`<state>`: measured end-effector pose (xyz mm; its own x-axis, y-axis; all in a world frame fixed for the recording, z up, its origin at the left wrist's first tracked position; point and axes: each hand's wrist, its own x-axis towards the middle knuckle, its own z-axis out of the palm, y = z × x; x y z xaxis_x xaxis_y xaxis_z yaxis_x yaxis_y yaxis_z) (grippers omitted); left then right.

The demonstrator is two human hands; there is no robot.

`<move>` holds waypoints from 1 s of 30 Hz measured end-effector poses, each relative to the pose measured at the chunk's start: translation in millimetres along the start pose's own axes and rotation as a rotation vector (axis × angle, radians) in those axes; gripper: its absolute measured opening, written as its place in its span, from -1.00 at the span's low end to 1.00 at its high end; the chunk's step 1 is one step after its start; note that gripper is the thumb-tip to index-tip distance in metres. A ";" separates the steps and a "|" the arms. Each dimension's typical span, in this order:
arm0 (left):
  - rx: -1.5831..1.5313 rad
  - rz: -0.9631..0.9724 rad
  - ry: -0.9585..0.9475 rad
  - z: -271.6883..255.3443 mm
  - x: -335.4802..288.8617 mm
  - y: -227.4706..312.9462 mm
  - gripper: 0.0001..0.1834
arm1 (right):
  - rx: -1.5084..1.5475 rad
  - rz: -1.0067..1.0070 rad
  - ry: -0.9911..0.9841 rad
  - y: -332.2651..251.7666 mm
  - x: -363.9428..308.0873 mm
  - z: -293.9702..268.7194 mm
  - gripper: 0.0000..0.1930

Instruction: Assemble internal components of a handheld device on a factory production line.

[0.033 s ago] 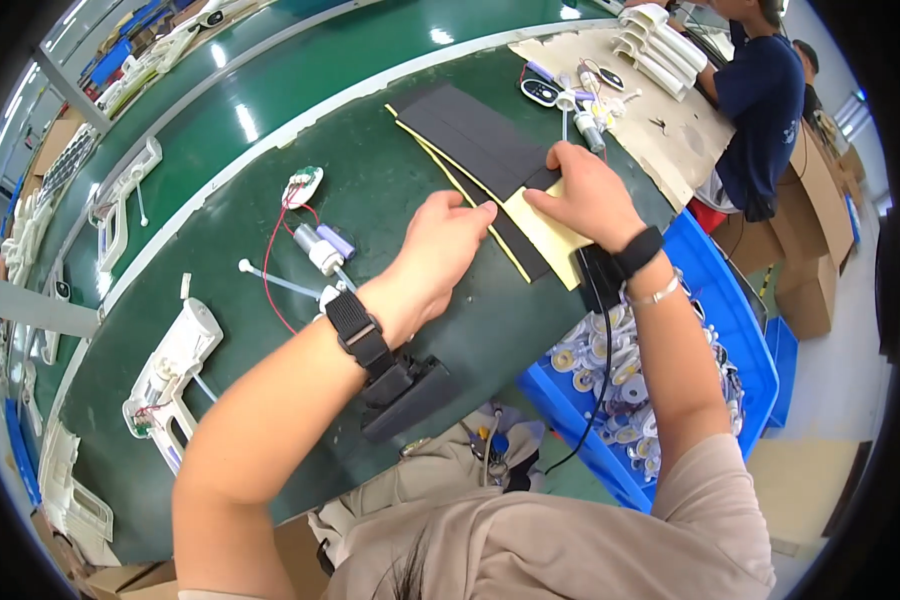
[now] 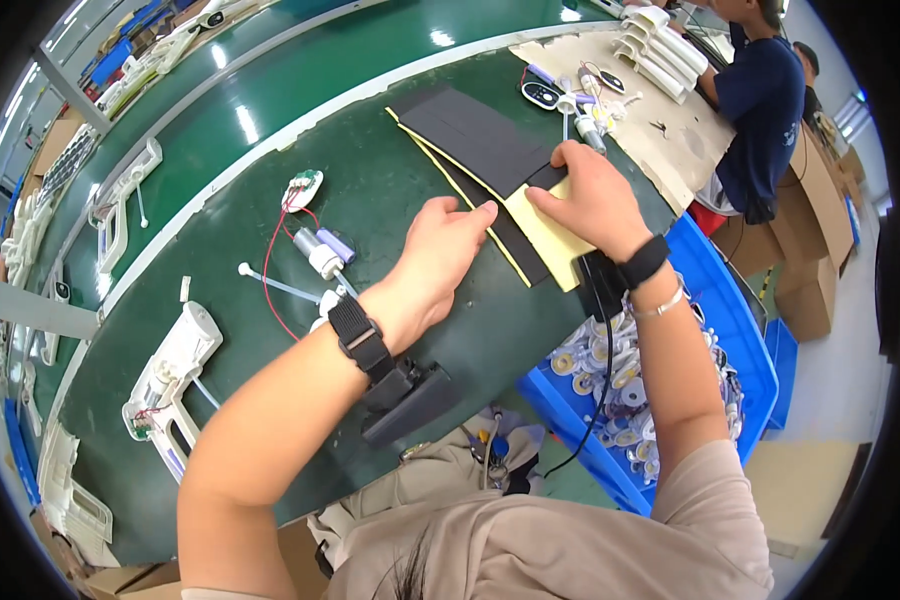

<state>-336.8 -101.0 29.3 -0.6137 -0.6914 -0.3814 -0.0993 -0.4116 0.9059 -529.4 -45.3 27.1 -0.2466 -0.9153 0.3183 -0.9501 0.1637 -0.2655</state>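
Sheets of black foam (image 2: pixel 475 135) with yellow backing lie on the green work surface in front of me. My left hand (image 2: pixel 442 255) is closed at the yellow edge of a narrow black strip (image 2: pixel 518 250); whatever lies between its fingertips is hidden. On the right, my right hand (image 2: pixel 598 200) pinches a small dark foam strip (image 2: pixel 546 178) between thumb and fingers. Bare yellow backing (image 2: pixel 542 232) shows just below that pinch. Both wrists wear black straps, and a black device with a cable hangs by the right wrist.
Left of my hands lie a motor with a pump (image 2: pixel 320 255), a wired circuit board (image 2: pixel 303 190) and a white handle shell (image 2: pixel 175 370). A blue bin (image 2: pixel 760 360) of small white parts stands at the right. Another person (image 2: pixel 760 110) works at the far right beside stacked white shells (image 2: pixel 660 50).
My right hand has shifted very slightly to the right, still pinching the strip. My left hand stays almost in place.
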 end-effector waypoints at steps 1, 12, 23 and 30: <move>-0.078 -0.017 0.102 1.0 4.8 -3.8 -0.19 | -0.003 -0.001 0.000 -8.8 -0.4 -6.8 -0.53; -0.676 0.032 -0.097 -1.8 18.5 -2.7 -0.76 | 0.567 0.198 -0.062 -65.5 -21.8 0.8 -0.53; -0.436 0.038 -0.114 -15.8 14.6 1.8 -0.78 | 0.141 -0.478 0.115 -51.6 -25.0 -4.1 -0.60; -0.650 -0.102 -0.193 -37.7 36.5 -14.1 -0.74 | 0.122 -0.678 0.357 -66.6 -35.5 0.4 -0.68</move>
<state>-328.3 -142.8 -4.4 -0.7608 -0.5367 -0.3649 0.2892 -0.7837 0.5497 -457.3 -23.8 33.1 0.3152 -0.6237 0.7153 -0.8928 -0.4504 0.0007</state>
